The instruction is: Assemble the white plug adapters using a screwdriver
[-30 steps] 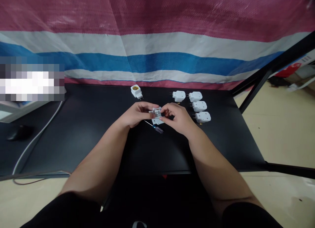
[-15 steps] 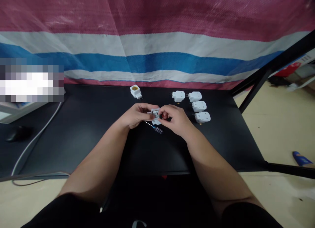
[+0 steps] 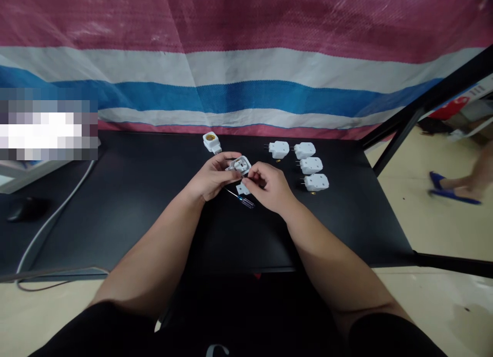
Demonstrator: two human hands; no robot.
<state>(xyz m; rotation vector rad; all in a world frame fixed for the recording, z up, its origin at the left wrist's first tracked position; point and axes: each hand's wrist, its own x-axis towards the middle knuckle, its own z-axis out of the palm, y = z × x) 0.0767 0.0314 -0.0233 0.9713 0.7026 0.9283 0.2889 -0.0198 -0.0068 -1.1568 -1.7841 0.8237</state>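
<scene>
My left hand [image 3: 214,176] is closed on an opened white plug housing [image 3: 242,165], whose hollow inside faces up and shows small parts. Close at its right side is my right hand [image 3: 269,185], fingers pinched near the housing's lower edge; whatever they hold is too small to make out. Below the housing, a flat white cover piece [image 3: 242,189] lies on the black table [image 3: 154,192]. A screwdriver [image 3: 246,201] with a clear, dark-striped handle rests beside that piece, its shaft pointing up and left.
A white adapter with a round yellow opening [image 3: 211,142] stands behind my left hand. Several white plugs [image 3: 316,182] sit to the right, small brass pieces [image 3: 313,193] near them. At left are a mouse [image 3: 25,209] and cable [image 3: 57,208]. A person's foot [image 3: 458,185] shows on the floor.
The housing is raised and tilted, apart from the cover piece below it. My right hand has shifted slightly left, and the red bit at its fingertips no longer shows. A person's leg has appeared at right.
</scene>
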